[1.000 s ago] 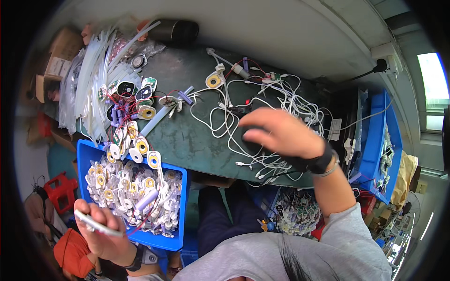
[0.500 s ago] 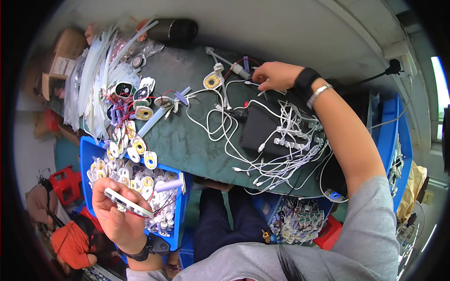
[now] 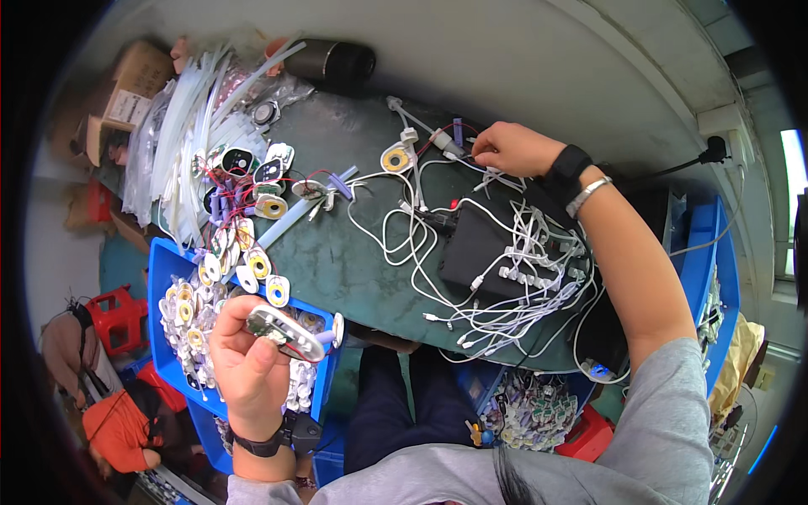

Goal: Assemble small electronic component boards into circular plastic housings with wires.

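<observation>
My left hand (image 3: 246,370) holds up an oval white plastic shell with a circuit board (image 3: 286,332) in it, over the blue bin (image 3: 156,290) at the left. A small purple cylinder shows behind the shell's right end. Across the table, my right hand (image 3: 518,150) has thumb and fingers pinched together among white cables (image 3: 497,176); what lies between the fingertips is too small to make out. Just left of that hand lies a white and grey cylinder (image 3: 444,143). Nearby is a white oval part with a yellow ring (image 3: 395,158).
A black box (image 3: 471,257) carries a tangle of white USB cables (image 3: 539,286). Wired circuit parts (image 3: 252,181), pale plastic strips (image 3: 189,126) and a black bottle (image 3: 338,63) occupy the left. More filled bins stand below (image 3: 539,404) and right (image 3: 703,252). Another person (image 3: 122,429) sits at lower left.
My left hand has moved right and up, tilting the shell so its circuit board faces up more. My right hand has stayed by the cables with its fingertips closer together. The view has shifted slightly.
</observation>
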The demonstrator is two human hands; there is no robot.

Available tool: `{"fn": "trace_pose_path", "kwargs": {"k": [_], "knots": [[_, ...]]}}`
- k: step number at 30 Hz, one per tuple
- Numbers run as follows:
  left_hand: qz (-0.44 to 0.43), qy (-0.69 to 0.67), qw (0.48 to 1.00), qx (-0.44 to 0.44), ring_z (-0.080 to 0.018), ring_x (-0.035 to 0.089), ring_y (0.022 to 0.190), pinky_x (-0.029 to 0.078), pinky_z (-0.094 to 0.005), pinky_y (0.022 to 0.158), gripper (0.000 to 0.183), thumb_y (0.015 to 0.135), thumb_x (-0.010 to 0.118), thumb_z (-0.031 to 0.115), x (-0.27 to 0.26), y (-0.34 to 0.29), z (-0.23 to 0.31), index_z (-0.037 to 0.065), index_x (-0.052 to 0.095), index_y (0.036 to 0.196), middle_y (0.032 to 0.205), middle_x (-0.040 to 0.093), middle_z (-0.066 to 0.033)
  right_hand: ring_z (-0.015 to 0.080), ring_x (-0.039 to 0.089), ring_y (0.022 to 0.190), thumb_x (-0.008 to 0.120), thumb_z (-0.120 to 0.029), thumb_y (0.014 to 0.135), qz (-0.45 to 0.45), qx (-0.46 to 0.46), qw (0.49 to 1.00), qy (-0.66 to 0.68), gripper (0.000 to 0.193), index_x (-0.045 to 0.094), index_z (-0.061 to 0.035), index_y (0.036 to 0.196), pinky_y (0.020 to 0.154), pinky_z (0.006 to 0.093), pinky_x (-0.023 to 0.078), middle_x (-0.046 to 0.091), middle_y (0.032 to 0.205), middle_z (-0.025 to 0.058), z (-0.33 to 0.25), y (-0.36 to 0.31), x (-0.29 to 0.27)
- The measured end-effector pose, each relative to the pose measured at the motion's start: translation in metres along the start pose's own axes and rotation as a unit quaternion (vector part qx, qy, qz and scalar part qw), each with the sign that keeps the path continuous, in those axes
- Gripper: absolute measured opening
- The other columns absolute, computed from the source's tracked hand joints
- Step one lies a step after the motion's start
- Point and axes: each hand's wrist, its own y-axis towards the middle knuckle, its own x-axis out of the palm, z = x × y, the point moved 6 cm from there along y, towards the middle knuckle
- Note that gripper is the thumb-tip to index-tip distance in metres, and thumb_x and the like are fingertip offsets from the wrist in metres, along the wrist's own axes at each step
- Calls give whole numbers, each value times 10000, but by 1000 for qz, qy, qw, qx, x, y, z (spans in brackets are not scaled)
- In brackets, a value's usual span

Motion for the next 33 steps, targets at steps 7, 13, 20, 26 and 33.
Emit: {"fn": "trace_pose_path", "kwargs": {"k": [7,13,20,26,33], "knots": [[-41,1,999,-5,-198,591,798,520,-357,668,401,743,666,110,9,4,-12,3,432,1051,882,560,-109,267,599,794,606,-146,749,-55,46,985,-158,253,600,11,947,748,333,455,625,813,151,12,27,27],[-34,29,999,-25,-155,587,747,528,-300,619,356,769,636,118,18,5,-12,-3,438,1039,886,550,-75,66,502,594,539,-137,814,86,-4,974,211,191,602,41,838,541,206,398,561,613,20,-12,-54,-47],[-127,23,987,-101,-143,584,796,542,-284,611,330,815,582,108,73,44,-39,11,419,1085,917,559,-84,55,479,619,550,-162,839,161,11,917,366,208,599,34,889,576,185,384,546,673,1,-12,-110,-45],[-142,21,984,-101,-145,580,812,542,-279,616,313,817,573,95,98,52,-56,3,429,1079,920,557,-86,116,530,699,565,-196,813,349,8,917,190,267,590,39,938,641,233,425,606,776,74,34,-100,-57],[-111,41,986,-114,-129,583,779,533,-256,609,291,819,559,73,70,40,-73,14,435,1076,909,563,-79,199,574,767,563,-210,807,318,133,935,86,379,505,51,1075,716,327,449,585,956,157,75,-103,-38]]}}
